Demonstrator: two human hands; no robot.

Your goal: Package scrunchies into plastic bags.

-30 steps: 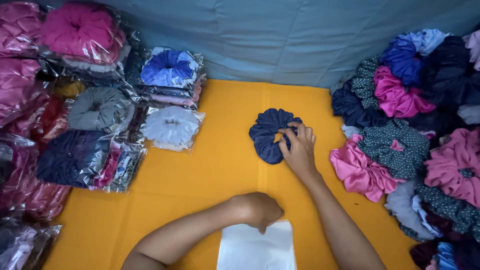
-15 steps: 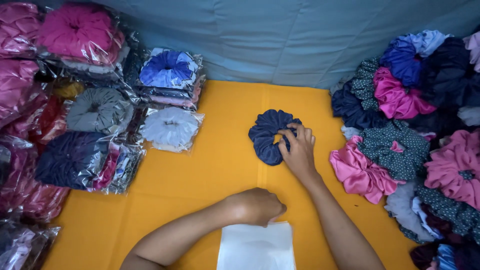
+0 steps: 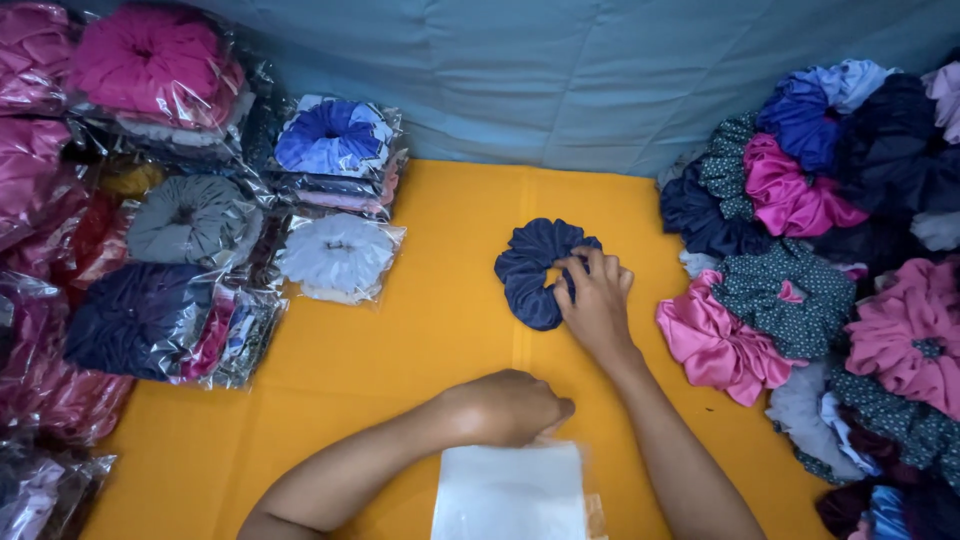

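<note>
A navy blue fabric scrunchie [image 3: 531, 268] lies on the orange cloth [image 3: 420, 340] near its middle. My right hand [image 3: 597, 300] rests on the scrunchie's right side, fingers pinching its edge. My left hand [image 3: 515, 407] is curled near the front edge, fingertips touching the top of a stack of clear plastic bags [image 3: 512, 492]. Whether it grips a bag is hard to tell.
Scrunchies packed in clear bags are piled at the left: pink [image 3: 150, 60], grey [image 3: 190, 220], dark navy [image 3: 135, 315], white [image 3: 338, 255], blue [image 3: 332, 135]. A heap of loose scrunchies [image 3: 830, 270] in pink, blue and dotted green fills the right. A blue-grey quilted wall [image 3: 600, 70] stands behind.
Almost nothing differs: my right hand stays on the navy scrunchie, and my left hand has shifted slightly over the plastic bags.
</note>
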